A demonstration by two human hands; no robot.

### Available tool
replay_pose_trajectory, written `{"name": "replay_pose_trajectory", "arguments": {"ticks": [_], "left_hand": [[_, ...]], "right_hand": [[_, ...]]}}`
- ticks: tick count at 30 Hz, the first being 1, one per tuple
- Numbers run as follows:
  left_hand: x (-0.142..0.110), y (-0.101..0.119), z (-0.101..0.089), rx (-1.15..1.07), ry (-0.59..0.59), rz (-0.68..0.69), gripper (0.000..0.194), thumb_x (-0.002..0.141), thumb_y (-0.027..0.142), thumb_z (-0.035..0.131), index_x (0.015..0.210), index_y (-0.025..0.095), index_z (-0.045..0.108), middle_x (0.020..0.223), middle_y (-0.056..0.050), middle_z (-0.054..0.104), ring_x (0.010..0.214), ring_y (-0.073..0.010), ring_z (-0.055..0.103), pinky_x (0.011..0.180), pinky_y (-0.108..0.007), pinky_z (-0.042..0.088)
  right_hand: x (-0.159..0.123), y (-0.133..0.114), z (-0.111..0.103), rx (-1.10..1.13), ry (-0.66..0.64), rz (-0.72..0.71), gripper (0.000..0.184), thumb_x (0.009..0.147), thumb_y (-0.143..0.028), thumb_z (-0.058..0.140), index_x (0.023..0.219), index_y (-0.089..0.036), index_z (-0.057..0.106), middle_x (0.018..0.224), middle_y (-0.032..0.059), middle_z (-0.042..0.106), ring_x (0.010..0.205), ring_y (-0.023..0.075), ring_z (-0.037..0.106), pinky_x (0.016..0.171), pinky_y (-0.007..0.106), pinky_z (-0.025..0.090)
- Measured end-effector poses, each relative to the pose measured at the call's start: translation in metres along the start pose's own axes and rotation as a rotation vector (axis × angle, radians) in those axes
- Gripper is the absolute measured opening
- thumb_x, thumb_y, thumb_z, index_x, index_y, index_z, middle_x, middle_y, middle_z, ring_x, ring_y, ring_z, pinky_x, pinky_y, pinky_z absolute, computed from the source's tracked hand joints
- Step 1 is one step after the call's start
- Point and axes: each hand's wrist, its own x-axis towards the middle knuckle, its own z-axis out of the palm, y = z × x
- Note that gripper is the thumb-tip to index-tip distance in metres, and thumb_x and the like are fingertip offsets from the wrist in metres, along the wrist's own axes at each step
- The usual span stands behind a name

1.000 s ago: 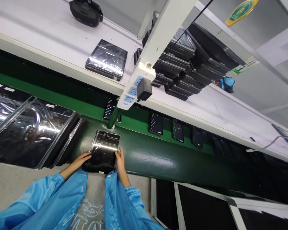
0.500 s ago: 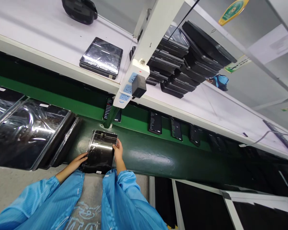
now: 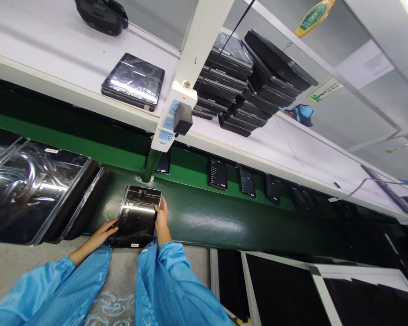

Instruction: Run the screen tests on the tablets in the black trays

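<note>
The fingers of the bare right hand (image 3: 161, 218) are closed on the right edge of a flat, glossy black rectangular panel (image 3: 136, 222), the thumb on the side facing up. The fingers of the left hand (image 3: 104, 233) lie slightly parted against its left edge; whether they curl beneath cannot be told. The panel is at the near edge of a long, dark green, shiny worktop (image 3: 207, 222), directly before the person's body; whether it rests there is unclear. It has a small white label near its lower edge. Both arms wear loose, bright blue sleeves (image 3: 182, 267).

Left of the panel, apart from it, are larger black sheets in clear, wrinkled plastic film (image 3: 34, 190). Beyond, slim black rectangular devices with screens (image 3: 217, 173) stand in a row along a green strip. Above runs a white shelf (image 3: 54, 47), bearing a low pile of shiny black tablet-shaped slabs (image 3: 134, 79) and, further right, taller black stacks (image 3: 240, 90). A white power strip (image 3: 168, 122) on a post holds a black plug-in adapter (image 3: 182, 119).
</note>
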Motion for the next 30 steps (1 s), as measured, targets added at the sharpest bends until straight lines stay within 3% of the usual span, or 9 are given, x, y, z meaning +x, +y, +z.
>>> {"name": "replay_pose_trajectory", "arguments": {"ticks": [7,14,22,30], "left_hand": [[0.003,-0.013,-0.004,0.011,-0.019,0.000,0.095,0.055,0.086,0.060,0.119,0.018,0.071,0.137,-0.015,0.062,0.136,-0.0341,0.049,0.120,-0.046,0.030],[0.010,-0.023,-0.005,-0.045,-0.020,-0.011,0.086,0.055,0.080,0.067,0.116,0.019,0.072,0.135,-0.013,0.064,0.136,-0.0342,0.049,0.119,-0.047,0.031],[0.009,-0.027,-0.003,-0.089,-0.007,-0.016,0.078,0.058,0.074,0.069,0.115,0.019,0.072,0.134,-0.012,0.065,0.136,-0.0336,0.050,0.119,-0.048,0.030],[0.005,-0.027,-0.003,-0.090,-0.016,-0.032,0.085,0.056,0.076,0.068,0.117,0.017,0.072,0.138,-0.014,0.061,0.138,-0.0348,0.047,0.120,-0.047,0.028]], "right_hand": [[0.002,0.002,0.000,0.006,-0.001,0.016,0.061,0.060,-0.017,0.071,0.121,-0.025,0.066,0.137,0.0041,0.064,0.133,0.0234,0.053,0.114,0.040,0.036],[0.003,0.003,-0.002,0.000,0.007,0.038,0.059,0.061,-0.016,0.071,0.119,-0.025,0.067,0.137,0.0040,0.064,0.135,0.0241,0.050,0.116,0.041,0.034],[0.003,0.004,-0.004,0.005,-0.021,0.041,0.059,0.062,-0.018,0.072,0.121,-0.026,0.067,0.137,0.0038,0.064,0.134,0.0242,0.052,0.115,0.042,0.036],[0.002,-0.002,-0.003,-0.022,-0.036,0.031,0.059,0.062,-0.017,0.071,0.121,-0.025,0.066,0.137,0.0045,0.064,0.132,0.0235,0.053,0.113,0.040,0.039]]}}
